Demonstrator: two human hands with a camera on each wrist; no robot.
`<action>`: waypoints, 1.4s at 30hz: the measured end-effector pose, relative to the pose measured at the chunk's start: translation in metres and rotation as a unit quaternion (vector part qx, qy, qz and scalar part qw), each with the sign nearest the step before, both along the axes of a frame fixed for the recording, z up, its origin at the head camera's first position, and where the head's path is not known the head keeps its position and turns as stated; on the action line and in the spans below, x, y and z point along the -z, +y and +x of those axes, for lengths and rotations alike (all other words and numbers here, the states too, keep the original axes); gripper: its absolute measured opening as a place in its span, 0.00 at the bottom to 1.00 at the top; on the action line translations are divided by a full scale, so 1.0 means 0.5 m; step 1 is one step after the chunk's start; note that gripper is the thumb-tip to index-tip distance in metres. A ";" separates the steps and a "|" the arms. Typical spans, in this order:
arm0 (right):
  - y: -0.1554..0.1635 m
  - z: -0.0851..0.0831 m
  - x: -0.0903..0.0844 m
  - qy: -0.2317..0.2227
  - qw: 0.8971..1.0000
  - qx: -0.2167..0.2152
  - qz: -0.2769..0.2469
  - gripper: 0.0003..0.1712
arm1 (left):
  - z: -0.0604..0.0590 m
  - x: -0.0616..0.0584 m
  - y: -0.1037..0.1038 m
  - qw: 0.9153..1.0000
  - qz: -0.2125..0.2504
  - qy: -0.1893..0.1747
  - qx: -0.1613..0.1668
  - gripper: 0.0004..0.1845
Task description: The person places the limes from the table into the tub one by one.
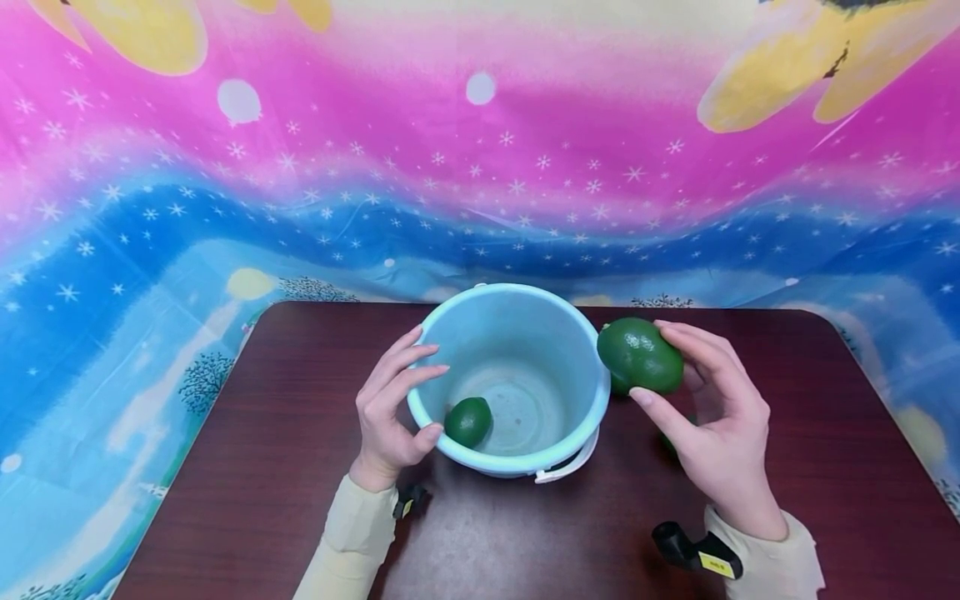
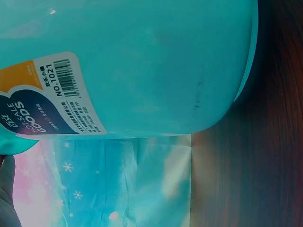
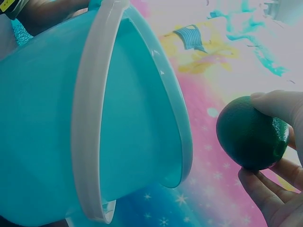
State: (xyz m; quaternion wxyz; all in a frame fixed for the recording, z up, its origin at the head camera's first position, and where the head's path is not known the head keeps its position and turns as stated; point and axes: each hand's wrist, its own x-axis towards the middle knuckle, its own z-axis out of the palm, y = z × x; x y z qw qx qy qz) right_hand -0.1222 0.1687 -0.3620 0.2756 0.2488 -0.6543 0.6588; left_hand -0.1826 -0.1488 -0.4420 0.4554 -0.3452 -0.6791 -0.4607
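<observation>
**Q:** Two cream sleeves enter from the bottom edge of the head view — what are the hands doing?

**A:** Each wrist carries a small black camera mount. The left hand [image 1: 392,408] rests against the outer left wall of a light blue bucket [image 1: 577,350], fingers gently curved round the rim and thumb pressed low on the side. The right hand [image 1: 716,425] pinches a dark green avocado [image 1: 640,356] between thumb and fingers, holding it in the air just beside the bucket's right rim.

**Q:** Where does the bucket stand, and is anything in it?

**A:** It stands upright near the middle of a dark brown table [image 1: 300,500], with its white handle [image 1: 567,467] folded down on the near side. 1 smaller green fruit [image 1: 468,421] lies on the bucket floor, against the near left wall.

**Q:** What do the wrist cameras add?

**A:** The left wrist view is filled by the bucket's wall, which bears a price sticker [image 2: 52,97] with a barcode. The right wrist view shows the avocado clamped by fingertips [image 3: 279,106], close to the bucket's open mouth but not touching it.

**Q:** And behind the table?

**A:** A bright cloth backdrop [image 1: 480,167] — pink above, blue below, dotted with white stars.
</observation>
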 end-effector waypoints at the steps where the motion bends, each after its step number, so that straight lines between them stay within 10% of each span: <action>1: 0.000 0.000 0.000 0.000 1.000 -0.001 0.000 0.32 | 0.000 0.000 0.000 1.000 0.000 0.000 0.000 0.34; 42: -0.022 0.004 0.007 0.003 0.999 -0.038 0.004 0.31 | -0.001 -0.002 0.001 1.000 0.000 0.005 0.002 0.34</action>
